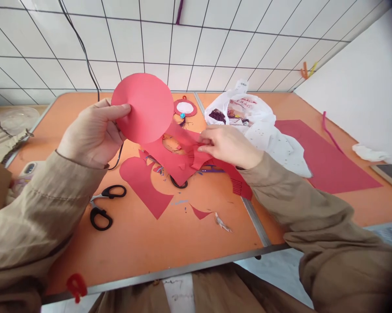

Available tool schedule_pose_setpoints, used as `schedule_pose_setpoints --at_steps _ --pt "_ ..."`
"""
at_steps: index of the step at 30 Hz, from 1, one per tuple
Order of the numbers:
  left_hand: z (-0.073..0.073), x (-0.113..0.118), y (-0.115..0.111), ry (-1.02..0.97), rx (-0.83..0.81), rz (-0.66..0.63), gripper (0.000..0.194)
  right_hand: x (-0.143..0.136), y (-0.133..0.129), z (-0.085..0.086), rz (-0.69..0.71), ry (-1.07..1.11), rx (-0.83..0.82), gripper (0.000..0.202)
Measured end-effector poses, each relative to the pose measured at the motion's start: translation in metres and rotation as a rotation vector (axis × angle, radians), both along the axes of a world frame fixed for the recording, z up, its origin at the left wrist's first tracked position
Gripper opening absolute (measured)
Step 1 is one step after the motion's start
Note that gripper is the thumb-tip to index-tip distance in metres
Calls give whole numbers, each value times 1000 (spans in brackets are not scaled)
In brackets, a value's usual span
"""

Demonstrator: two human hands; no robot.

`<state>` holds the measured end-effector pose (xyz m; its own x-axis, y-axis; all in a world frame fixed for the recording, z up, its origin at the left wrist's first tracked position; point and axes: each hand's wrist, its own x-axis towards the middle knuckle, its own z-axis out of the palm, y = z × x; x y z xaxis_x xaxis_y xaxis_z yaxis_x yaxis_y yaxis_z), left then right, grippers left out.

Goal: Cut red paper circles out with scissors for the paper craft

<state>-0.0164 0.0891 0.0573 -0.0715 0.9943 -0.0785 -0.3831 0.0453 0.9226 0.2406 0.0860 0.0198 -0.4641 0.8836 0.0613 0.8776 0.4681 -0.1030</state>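
Pinched between thumb and fingers of my left hand (96,128) is a red paper circle (145,108), raised above the table. My right hand (226,143) is closed on a red paper scrap (185,135) over the middle of the pile. Below the hands lie several cut red paper offcuts (179,167), one with curved cut-outs (146,189). A pair of scissors (107,206) with black handles rests near my left forearm, its blades hidden by the sleeve. Behind the offcuts sits a round red ornament (185,107) with a white oval centre, a blue bead and a dark tassel.
A white plastic bag (261,113) with craft bits stands at the back right, a large red sheet (326,161) beside it. A phone (390,174) lies at the right edge. A black cable (81,43) hangs down the tiled wall. Red pipe cleaner (76,287) sits at the front edge.
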Motion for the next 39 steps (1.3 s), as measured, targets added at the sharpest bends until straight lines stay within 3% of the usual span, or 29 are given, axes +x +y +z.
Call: schedule_pose_setpoints --at_steps 2,7,9,14,18,22,26,28,31,33,37,39 --pt "-2 1 -1 17 -17 20 27 -16 -8 -6 12 58 64 27" --pt "-8 3 0 34 -31 44 20 -60 -55 -26 543 52 -61 43" --pt "-9 4 0 28 -42 38 20 -71 -67 -38 684 9 -74 22" --pt "-8 4 1 31 -39 -4 22 -81 -66 -61 746 3 -59 24" --pt "-9 2 1 29 -26 -26 24 -74 -57 -54 743 68 -19 22" --pt "-9 2 1 27 -14 -25 23 -47 -44 -19 548 508 -2 19" --pt "-6 2 0 22 12 -11 22 -11 -31 4 314 618 217 17" --pt "-6 2 1 19 10 -9 22 0 -29 3 230 704 241 14" --pt "-9 3 2 18 -1 -28 22 6 -23 -11 24 905 -39 9" --pt "-11 4 2 12 1 -41 21 6 -14 -22 -95 960 -134 9" --pt "-15 4 2 11 -1 -50 20 14 4 -32 -275 855 -77 3" --pt "-15 4 2 16 0 -61 21 20 0 -28 -264 701 58 18"
